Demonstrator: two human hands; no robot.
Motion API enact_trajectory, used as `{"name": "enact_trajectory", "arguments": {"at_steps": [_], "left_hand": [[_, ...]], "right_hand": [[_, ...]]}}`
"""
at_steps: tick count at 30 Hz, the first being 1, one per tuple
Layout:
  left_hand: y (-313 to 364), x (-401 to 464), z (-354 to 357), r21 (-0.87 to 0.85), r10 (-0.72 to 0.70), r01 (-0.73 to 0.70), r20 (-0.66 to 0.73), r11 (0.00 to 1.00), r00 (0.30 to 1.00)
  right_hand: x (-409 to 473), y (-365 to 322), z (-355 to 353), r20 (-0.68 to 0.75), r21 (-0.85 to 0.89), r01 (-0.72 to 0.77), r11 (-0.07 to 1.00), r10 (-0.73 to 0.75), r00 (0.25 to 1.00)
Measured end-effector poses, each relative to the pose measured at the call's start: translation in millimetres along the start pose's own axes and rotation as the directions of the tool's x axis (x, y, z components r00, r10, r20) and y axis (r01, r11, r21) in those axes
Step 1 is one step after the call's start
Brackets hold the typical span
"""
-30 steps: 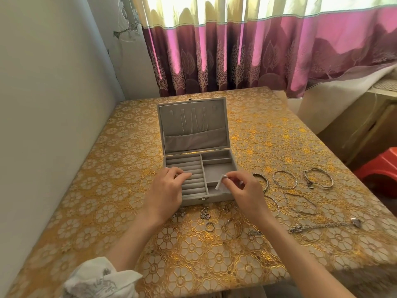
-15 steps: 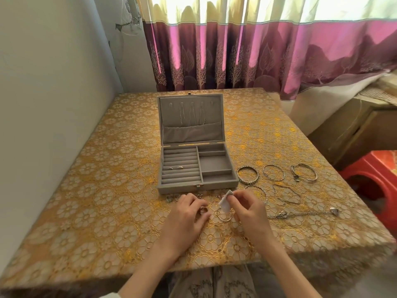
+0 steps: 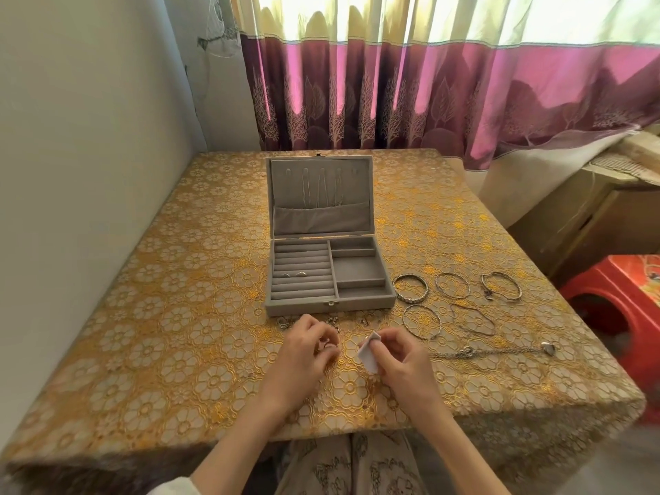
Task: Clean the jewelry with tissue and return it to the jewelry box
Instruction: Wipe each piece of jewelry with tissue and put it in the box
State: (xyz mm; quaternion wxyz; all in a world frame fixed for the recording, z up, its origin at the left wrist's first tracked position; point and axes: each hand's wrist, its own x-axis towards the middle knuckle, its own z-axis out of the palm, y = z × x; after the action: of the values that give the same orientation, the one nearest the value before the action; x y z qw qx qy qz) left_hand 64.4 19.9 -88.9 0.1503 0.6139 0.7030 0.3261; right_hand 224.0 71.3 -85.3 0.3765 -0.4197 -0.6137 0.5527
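A small ring (image 3: 324,345) is pinched in the left hand (image 3: 303,355); folded tissue (image 3: 369,355) is gripped by the right hand (image 3: 400,362). The ring should be turned slowly against the tissue. Counted beyond: five bracelets (image 3: 421,321), one chain (image 3: 496,351); two rings (image 3: 293,274) seated in the open jewelry box (image 3: 328,309).

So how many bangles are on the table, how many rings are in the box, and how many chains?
Bangles and bracelets lying in loops right of the jewelry box: 5, at
Rings in the box's ring slots: 2, at
Chain stretched out flat on the tablecloth: 1, at
Total: 8
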Motion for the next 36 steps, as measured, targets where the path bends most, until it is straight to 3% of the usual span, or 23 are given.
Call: {"name": "enact_trajectory", "arguments": {"at_steps": [3, 5, 11, 15, 27, 36], "left_hand": [[1.9, -3.1, -10.8, -0.213, -0.159, 0.152, -0.017, 0.965, 0.987], [3.6, -8.0, -17.8, -0.425, -0.281, 0.255, 0.001, 0.869, 0.96], [7.6, -17.9, -22.6, -0.648, -0.377, 0.301, 0.023, 0.7, 0.926], [4.8, -17.0, -25.3, -0.667, -0.372, 0.32, 0.07, 0.672, 0.926], [5.3, -19.2, -18.6, -0.673, -0.302, 0.241, 0.029, 0.699, 0.953], [2.3, -20.0, -20.2, -0.66, -0.295, 0.249, 0.044, 0.708, 0.955]], "right_hand": [[-1.5, -0.4, 4.3, 0.005, -0.016, -0.002, 1.0, 0.002, 1.0], [-3.2, -0.8, 8.0, 0.021, -0.003, -0.012, 1.0, 0.012, 1.0], [-6.9, -4.6, 23.2, 0.098, -0.047, 0.048, 0.998, -0.044, 0.994], [-7.5, -3.8, 28.9, 0.085, -0.061, 0.077, 0.995, -0.072, 0.994], [-7.2, -2.1, 30.4, 0.091, 0.038, 0.023, 0.999, -0.026, 0.996], [-6.7, 0.3, 27.8, 0.123, -0.1, 0.096, 0.99, -0.084, 0.989]]}}
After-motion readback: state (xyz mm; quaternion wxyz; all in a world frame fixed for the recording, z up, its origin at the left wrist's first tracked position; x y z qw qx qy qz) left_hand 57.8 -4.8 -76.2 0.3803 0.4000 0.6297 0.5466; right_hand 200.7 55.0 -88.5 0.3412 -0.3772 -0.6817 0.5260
